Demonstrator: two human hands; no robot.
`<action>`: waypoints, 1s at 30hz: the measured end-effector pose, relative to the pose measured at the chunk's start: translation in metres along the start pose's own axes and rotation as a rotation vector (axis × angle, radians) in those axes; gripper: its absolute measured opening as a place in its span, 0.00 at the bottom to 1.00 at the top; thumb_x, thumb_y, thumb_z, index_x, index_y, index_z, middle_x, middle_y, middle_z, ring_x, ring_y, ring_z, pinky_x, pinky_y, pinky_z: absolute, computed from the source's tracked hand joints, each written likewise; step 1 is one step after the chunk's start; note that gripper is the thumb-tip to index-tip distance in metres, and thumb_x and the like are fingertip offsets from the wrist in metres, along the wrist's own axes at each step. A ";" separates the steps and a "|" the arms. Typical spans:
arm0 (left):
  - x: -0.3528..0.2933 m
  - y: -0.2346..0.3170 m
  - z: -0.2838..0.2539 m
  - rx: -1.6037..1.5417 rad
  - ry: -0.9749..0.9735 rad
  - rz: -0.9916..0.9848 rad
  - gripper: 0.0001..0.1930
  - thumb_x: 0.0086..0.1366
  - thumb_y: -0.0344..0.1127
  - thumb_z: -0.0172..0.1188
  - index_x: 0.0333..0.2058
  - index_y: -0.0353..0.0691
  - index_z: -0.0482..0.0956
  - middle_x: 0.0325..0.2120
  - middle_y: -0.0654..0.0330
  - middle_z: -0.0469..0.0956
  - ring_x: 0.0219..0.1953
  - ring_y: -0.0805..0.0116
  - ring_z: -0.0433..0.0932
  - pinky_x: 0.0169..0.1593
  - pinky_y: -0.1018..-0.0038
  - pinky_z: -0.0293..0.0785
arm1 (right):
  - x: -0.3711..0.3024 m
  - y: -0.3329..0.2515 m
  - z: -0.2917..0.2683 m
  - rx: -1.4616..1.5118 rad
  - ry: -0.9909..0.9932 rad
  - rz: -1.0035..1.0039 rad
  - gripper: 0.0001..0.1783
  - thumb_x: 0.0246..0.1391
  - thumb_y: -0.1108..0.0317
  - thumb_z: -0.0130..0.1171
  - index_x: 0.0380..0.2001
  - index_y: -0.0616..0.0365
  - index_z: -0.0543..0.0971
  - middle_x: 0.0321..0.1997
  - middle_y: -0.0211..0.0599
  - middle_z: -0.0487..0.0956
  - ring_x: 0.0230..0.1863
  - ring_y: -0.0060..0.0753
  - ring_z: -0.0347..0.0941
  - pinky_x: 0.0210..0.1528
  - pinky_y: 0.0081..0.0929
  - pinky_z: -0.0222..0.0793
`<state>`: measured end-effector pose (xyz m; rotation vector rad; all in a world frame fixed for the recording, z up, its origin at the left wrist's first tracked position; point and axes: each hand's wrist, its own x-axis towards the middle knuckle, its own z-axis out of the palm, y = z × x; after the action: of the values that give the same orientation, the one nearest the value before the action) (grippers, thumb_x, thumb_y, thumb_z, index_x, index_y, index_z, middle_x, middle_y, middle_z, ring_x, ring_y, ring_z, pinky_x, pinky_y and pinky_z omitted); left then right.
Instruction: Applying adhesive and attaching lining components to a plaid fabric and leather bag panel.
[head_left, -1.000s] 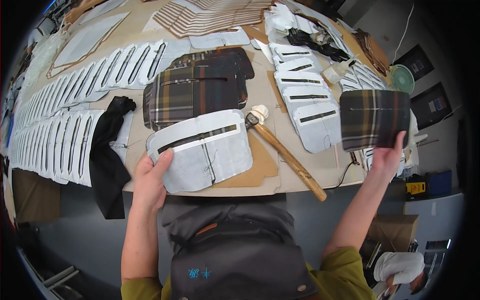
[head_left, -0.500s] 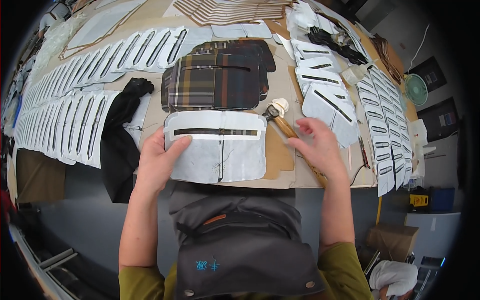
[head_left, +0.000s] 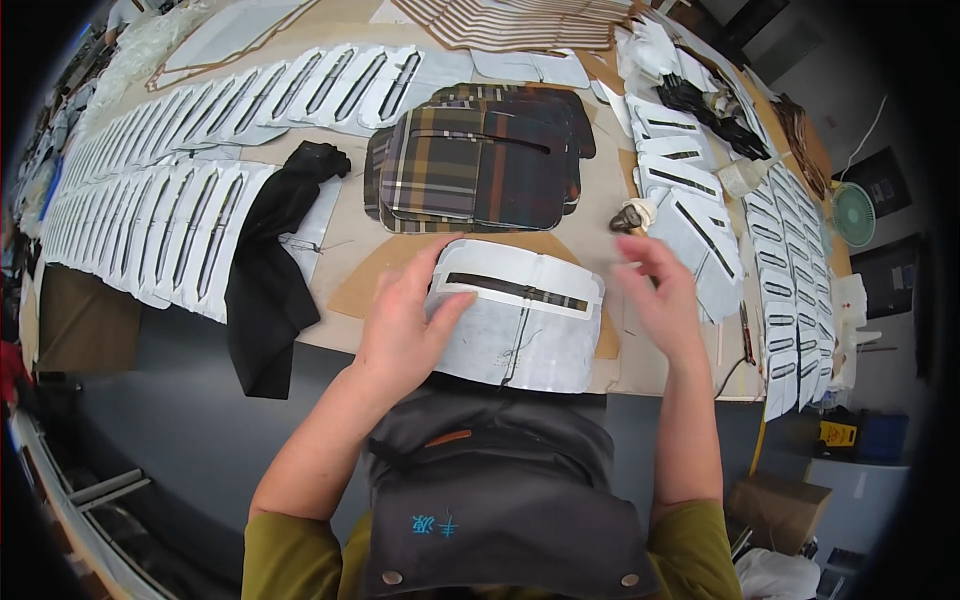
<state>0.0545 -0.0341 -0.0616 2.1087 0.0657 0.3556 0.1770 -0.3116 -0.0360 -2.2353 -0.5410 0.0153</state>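
Note:
My left hand (head_left: 408,315) grips the left side of a pale-backed fabric panel (head_left: 480,340), its thumb lying on the front just below a long slot. Dark plaid cloth shows inside that slot, which has a white border, and a dark seam with loose threads runs down from it. The panel is slightly tilted at the table's front edge. My right hand (head_left: 658,300) is off the panel's right side, fingers bent and apart, holding nothing visible. Just beyond its fingertips lies a hammer (head_left: 628,220), its handle mostly hidden by the hand. Behind the panel is a stack of plaid panels (head_left: 480,170).
Rows of white slotted panels (head_left: 170,230) cover the left side, and more panels (head_left: 790,290) hang at the right edge. A black cloth (head_left: 275,290) drapes over the front edge. Brown card (head_left: 385,275) lies under the held panel. Scissors-like tool (head_left: 746,335) at right.
The panel has moved right relative to the plaid stack and tilted, with my left hand on it, uncovering brown card. My right hand has shifted nearer the hammer's head. The whole view has shifted.

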 end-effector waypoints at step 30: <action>-0.020 0.019 0.035 0.249 -0.206 0.343 0.23 0.59 0.32 0.69 0.54 0.35 0.79 0.53 0.53 0.79 0.60 0.51 0.74 0.68 0.54 0.65 | 0.027 -0.013 0.050 0.347 -0.485 0.087 0.17 0.67 0.60 0.63 0.26 0.60 0.81 0.22 0.16 0.72 0.25 0.10 0.61 0.25 0.18 0.57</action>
<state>0.0429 -0.0770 -0.0673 2.3946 -0.3955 0.3441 0.1877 -0.2578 -0.0550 -1.9074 -0.6395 0.6600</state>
